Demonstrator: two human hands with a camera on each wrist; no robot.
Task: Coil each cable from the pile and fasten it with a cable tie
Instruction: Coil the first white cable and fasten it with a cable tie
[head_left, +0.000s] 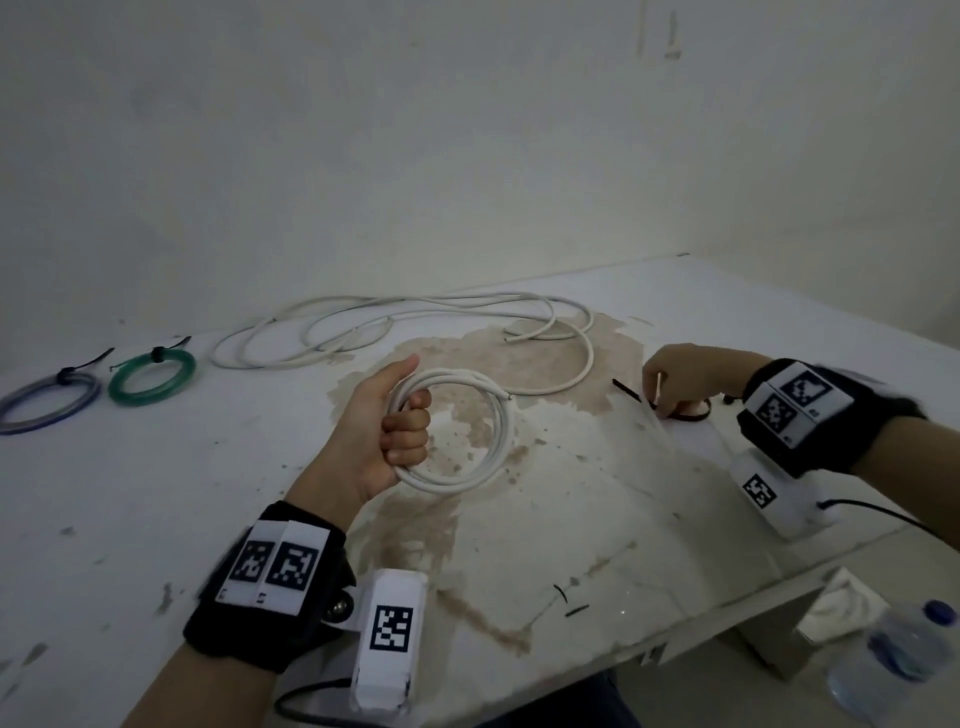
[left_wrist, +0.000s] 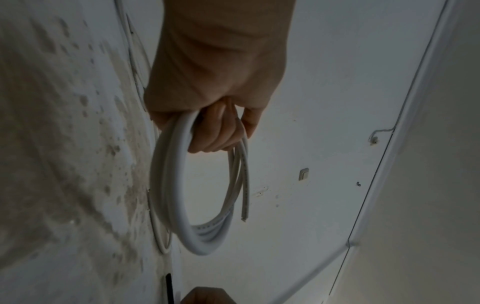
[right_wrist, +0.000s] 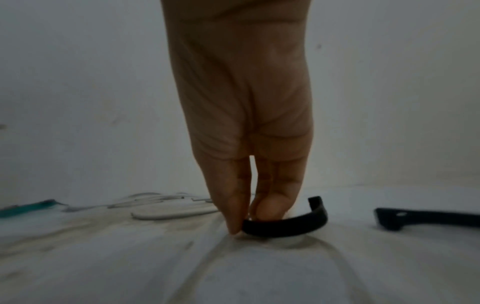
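My left hand (head_left: 405, 426) grips a coiled white cable (head_left: 485, 457) and holds it just above the stained table (head_left: 519, 519), thumb up. In the left wrist view the coil (left_wrist: 179, 205) hangs from the curled fingers (left_wrist: 215, 131), its cut end loose. My right hand (head_left: 657, 400) reaches down to the table at the right. There its fingertips (right_wrist: 235, 224) pinch one end of a curved black cable tie (right_wrist: 288, 226) that lies on the surface. A second black tie (right_wrist: 426, 221) lies to its right.
A loose white cable (head_left: 415, 327) sprawls at the back of the table. A green coil (head_left: 152, 376) and a blue-grey coil (head_left: 49, 402), each tied, lie at the far left. A water bottle (head_left: 904, 660) and a tissue box (head_left: 831, 618) sit below the table's right corner.
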